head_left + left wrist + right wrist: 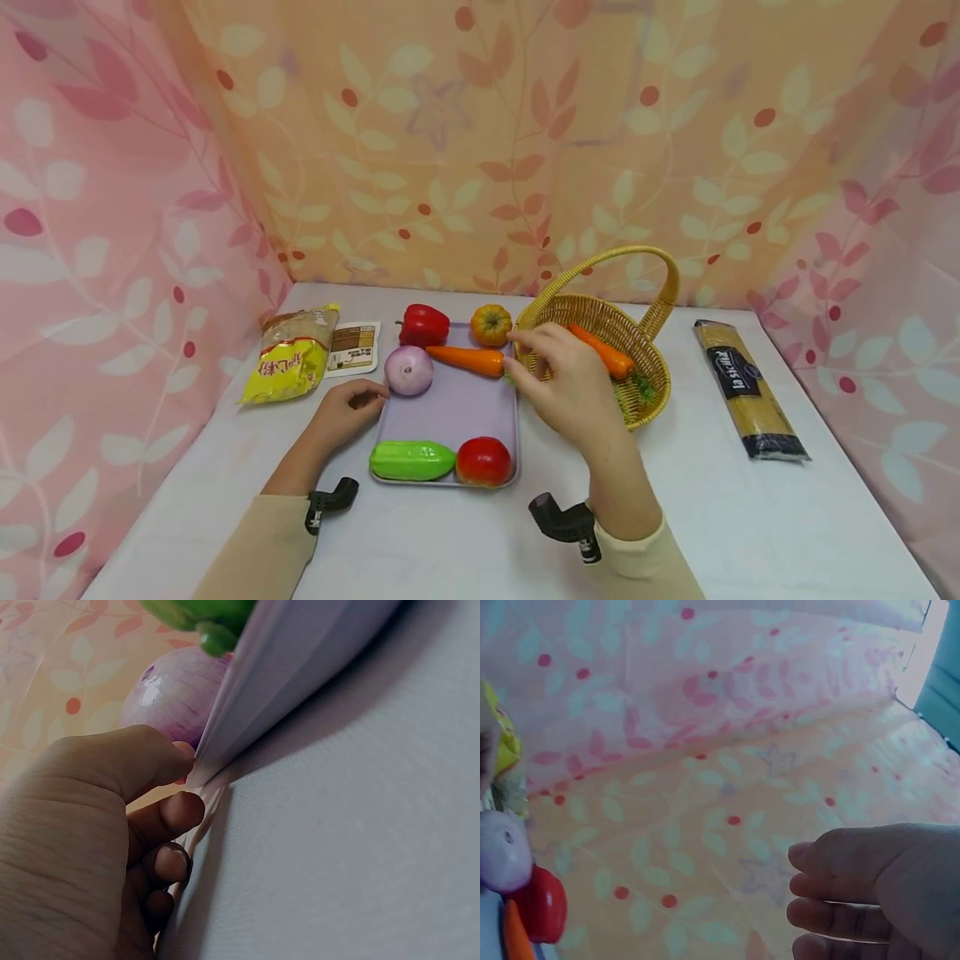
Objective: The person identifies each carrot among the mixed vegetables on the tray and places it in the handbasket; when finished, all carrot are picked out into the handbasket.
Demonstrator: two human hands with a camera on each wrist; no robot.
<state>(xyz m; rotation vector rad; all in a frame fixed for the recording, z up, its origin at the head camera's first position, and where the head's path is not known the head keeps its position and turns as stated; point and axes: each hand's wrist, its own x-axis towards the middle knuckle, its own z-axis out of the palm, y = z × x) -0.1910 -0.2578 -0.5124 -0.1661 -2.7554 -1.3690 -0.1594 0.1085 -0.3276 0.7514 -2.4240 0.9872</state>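
At the left edge of the lilac tray [448, 417], my left hand [347, 417] has thumb and curled fingertips around the rim, beside the purple onion [408, 371]. In the left wrist view the thumb tip lies at the tray rim [225, 712], with the onion [172, 694] just beyond. My right hand [570, 383] hovers between the tray and the wicker basket [652, 375], fingers loosely extended and holding nothing. Its fingertips overlap the end of a carrot [468, 360] on the tray. Another carrot [611, 354] lies in the basket, partly hidden by the hand.
The tray also bears a red bell pepper [424, 325], a small pumpkin [491, 324], a green ridged vegetable [412, 461] and a tomato [483, 462]. A yellow bag [288, 358] and a flat packet [354, 348] lie left; a pasta pack [746, 392] lies right. Floral curtains surround the table.
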